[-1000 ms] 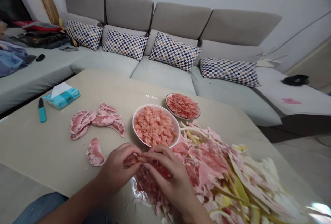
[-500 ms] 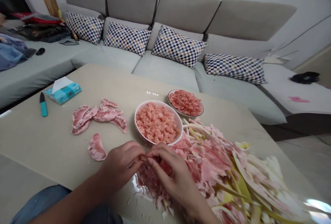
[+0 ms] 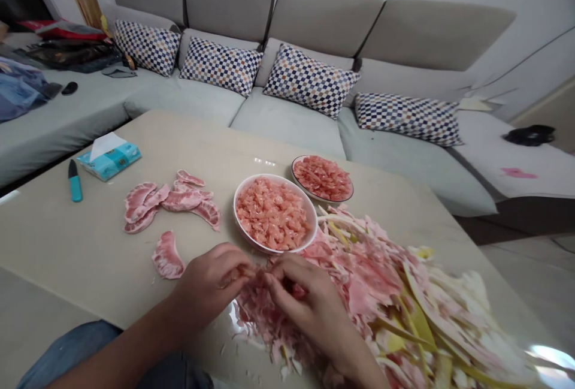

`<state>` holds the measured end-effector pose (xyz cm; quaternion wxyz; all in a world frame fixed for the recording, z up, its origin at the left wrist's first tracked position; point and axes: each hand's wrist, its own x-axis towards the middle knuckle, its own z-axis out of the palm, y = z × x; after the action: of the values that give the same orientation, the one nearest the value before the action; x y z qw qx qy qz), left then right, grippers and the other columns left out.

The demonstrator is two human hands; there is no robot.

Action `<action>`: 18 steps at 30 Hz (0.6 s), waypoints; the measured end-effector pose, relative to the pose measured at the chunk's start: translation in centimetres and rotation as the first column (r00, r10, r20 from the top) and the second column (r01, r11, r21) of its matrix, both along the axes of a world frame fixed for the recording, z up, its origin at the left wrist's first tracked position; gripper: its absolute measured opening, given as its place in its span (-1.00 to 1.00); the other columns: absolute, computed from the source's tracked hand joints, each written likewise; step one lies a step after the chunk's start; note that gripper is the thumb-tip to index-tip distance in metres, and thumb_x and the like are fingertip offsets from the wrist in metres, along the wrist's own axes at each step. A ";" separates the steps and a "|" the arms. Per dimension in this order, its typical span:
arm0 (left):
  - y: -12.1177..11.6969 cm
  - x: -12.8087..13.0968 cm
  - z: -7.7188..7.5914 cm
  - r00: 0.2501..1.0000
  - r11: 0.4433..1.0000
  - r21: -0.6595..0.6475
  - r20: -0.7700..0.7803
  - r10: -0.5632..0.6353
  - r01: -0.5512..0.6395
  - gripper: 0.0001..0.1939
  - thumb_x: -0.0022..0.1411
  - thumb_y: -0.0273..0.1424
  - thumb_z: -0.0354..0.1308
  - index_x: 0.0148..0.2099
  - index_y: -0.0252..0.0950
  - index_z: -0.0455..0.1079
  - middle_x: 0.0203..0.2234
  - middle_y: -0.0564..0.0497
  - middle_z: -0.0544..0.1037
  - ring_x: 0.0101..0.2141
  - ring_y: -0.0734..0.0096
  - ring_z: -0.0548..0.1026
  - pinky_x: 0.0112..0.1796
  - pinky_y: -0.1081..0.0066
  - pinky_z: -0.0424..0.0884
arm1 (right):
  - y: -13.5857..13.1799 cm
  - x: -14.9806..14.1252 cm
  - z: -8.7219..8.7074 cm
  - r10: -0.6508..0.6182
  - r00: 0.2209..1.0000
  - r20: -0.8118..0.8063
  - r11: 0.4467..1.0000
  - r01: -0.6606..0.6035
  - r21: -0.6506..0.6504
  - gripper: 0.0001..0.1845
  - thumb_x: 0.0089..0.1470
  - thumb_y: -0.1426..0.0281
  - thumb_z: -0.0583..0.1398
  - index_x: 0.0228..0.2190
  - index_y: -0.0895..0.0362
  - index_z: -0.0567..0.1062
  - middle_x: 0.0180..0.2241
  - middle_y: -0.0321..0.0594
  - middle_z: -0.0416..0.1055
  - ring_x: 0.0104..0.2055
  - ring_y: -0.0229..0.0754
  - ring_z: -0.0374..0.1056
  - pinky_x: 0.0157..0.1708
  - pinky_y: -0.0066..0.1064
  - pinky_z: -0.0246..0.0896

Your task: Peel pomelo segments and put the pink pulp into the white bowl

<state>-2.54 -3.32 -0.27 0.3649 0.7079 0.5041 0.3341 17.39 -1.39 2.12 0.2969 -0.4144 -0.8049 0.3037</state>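
- Since half a second ago, the left hand (image 3: pixel 207 288) and right hand (image 3: pixel 305 308) are sitting a touch lower over the table (image 3: pixel 67 245), with their fingertips still pressed together; the bowls and loose segments are lying where they were.
- Both hands are pinching one small piece of fruit (image 3: pixel 251 273) between them, fingers curled narrow around it; it is mostly hidden by the fingertips.
- That piece is sitting right between the two hands, just in front of the near bowl (image 3: pixel 275 213) and at the left edge of the peel pile (image 3: pixel 381 293), which is spreading out under and to the right of the right hand.
- Two bowls of peeled flesh are standing beyond the hands, the far bowl (image 3: pixel 322 179) just behind the near one.
- One lone segment (image 3: pixel 167 255) is lying just left of the left hand; a cluster of segments (image 3: pixel 173 200), roughly six, is lying farther left and beyond.
- One tissue pack (image 3: pixel 108 156) and one knife (image 3: pixel 74 181) are lying well off to the left.
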 end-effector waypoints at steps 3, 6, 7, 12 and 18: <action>0.2 0.1 -0.2 0.963 0.968 -0.244 0.244 0.113 -0.052 -0.91 0.15 -0.41 0.20 -0.25 -0.24 0.40 -0.35 0.03 0.51 -0.33 0.37 0.47 -0.32 0.44 0.34 | 0.0 0.6 0.4 0.099 0.989 0.108 0.993 -0.091 -0.078 -0.76 0.18 0.45 0.13 -0.52 0.12 0.44 -0.44 -0.25 0.43 -0.40 -0.24 0.36 -0.37 -0.46 0.25; 0.6 0.0 -0.1 0.889 0.893 -0.449 0.409 0.208 -0.002 -0.83 0.12 -0.36 0.23 -0.23 -0.27 0.36 -0.40 0.06 0.52 -0.45 0.48 0.44 -0.40 0.50 0.32 | 0.1 1.0 0.2 0.167 0.966 0.198 0.979 -0.139 -0.147 -0.83 0.16 0.48 0.15 -0.44 0.11 0.51 -0.34 -0.24 0.50 -0.31 -0.20 0.42 -0.30 -0.43 0.28; 0.8 -0.1 0.0 0.874 0.878 -0.478 0.429 0.227 0.007 -0.81 0.11 -0.36 0.24 -0.23 -0.28 0.35 -0.41 0.07 0.51 -0.46 0.50 0.44 -0.42 0.51 0.30 | 0.2 1.1 0.1 0.135 0.964 0.229 0.982 -0.098 -0.163 -0.78 0.16 0.45 0.16 -0.51 0.12 0.50 -0.45 -0.26 0.49 -0.41 -0.21 0.40 -0.38 -0.45 0.26; 0.9 0.0 -0.3 0.879 0.881 -0.472 0.418 0.228 -0.004 -0.82 0.09 -0.38 0.25 -0.23 -0.28 0.39 -0.40 0.07 0.52 -0.44 0.49 0.45 -0.41 0.52 0.31 | 0.2 0.3 -1.0 -0.030 0.998 0.055 0.997 0.033 -0.064 -0.88 0.10 0.44 0.24 -0.26 0.11 0.54 -0.36 -0.25 0.50 -0.36 -0.20 0.40 -0.33 -0.42 0.29; 0.2 0.4 -0.9 0.946 0.939 -0.341 0.286 0.150 -0.045 -0.88 0.08 -0.43 0.23 -0.27 -0.28 0.47 -0.38 0.02 0.55 -0.34 0.34 0.51 -0.32 0.44 0.38 | 0.2 -1.4 -2.0 -0.006 0.974 -0.227 0.999 -0.003 -0.042 -0.85 0.11 0.44 0.27 -0.22 0.04 0.55 -0.24 -0.20 0.49 -0.18 -0.16 0.40 -0.18 -0.37 0.30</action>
<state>-2.10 -3.11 -1.13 0.5350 0.5499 0.5246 0.3691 16.03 -1.24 0.12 0.3784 -0.3837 -0.7588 0.3658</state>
